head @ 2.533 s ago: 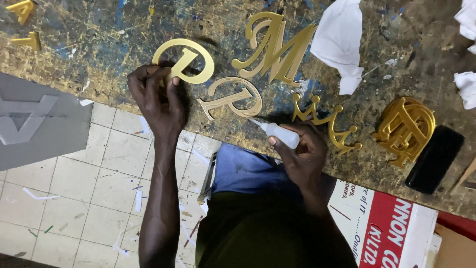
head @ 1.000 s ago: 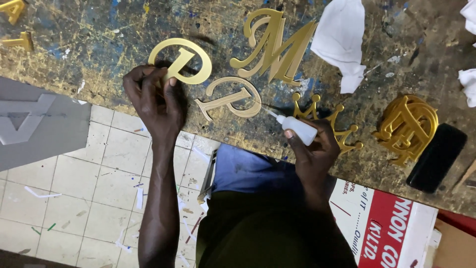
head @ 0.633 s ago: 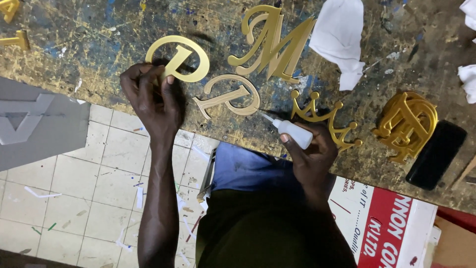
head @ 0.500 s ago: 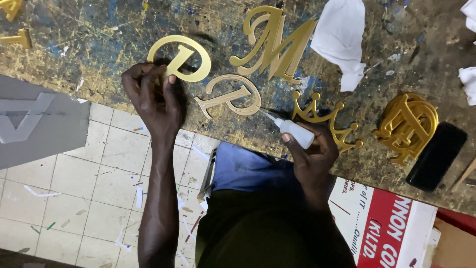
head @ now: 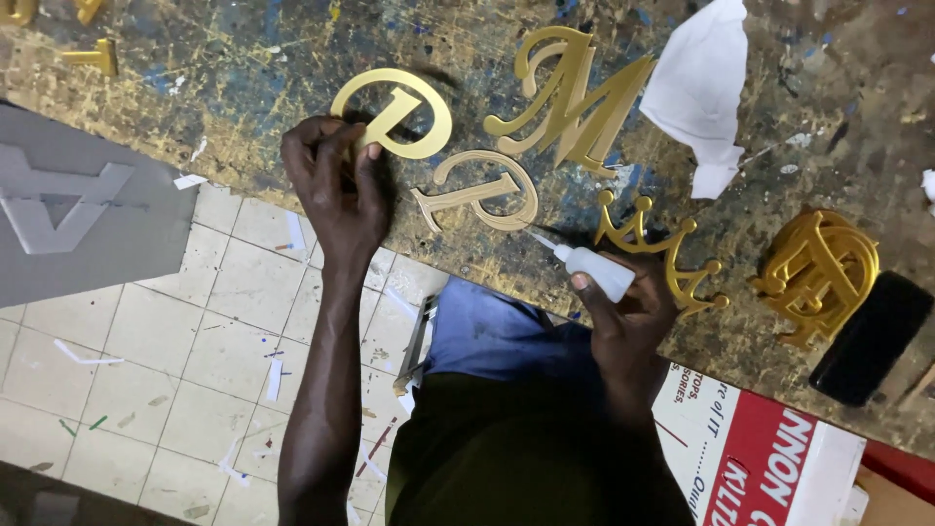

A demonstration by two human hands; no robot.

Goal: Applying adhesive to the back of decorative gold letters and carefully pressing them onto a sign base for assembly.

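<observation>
A paint-stained bench (head: 243, 58) is seen from above, running from 9 to 3 o'clock across the top. A gold letter P (head: 394, 112) lies on it at about 11 o'clock from frame centre; its stem end is pinched by the left hand (head: 336, 185), grip closed on the letter with fingertips at the lower end. A second gold letter P (head: 482, 190), paler, lies just at 4 o'clock of the first, close but apart from it. A gold letter M (head: 570, 102) lies at 1 o'clock of the paler P. A small white glue bottle (head: 594, 268) is held in the right hand (head: 628, 312), grip closed around its body, nozzle pointed toward 10 o'clock, tip just beside the paler P's bowl; contact cannot be told. A gold crown (head: 662, 258) lies partly behind the right hand, at 3 o'clock of the paler P. A crumpled white paper (head: 701, 93) sits at 1 o'clock, just beside the M. A gold monogram piece (head: 818, 273) lies at 3 o'clock, with a black flat object (head: 872, 336) touching its lower right. A small gold T-shaped piece (head: 93, 56) lies at far 10 o'clock. A grey board with a cut-out letter shape (head: 78, 214) is at 9 o'clock, below the bench edge. A red-and-white printed carton (head: 769, 463) is at 5 o'clock, below the bench. A tiled floor (head: 146, 370) with scraps shows at 7 o'clock.
</observation>
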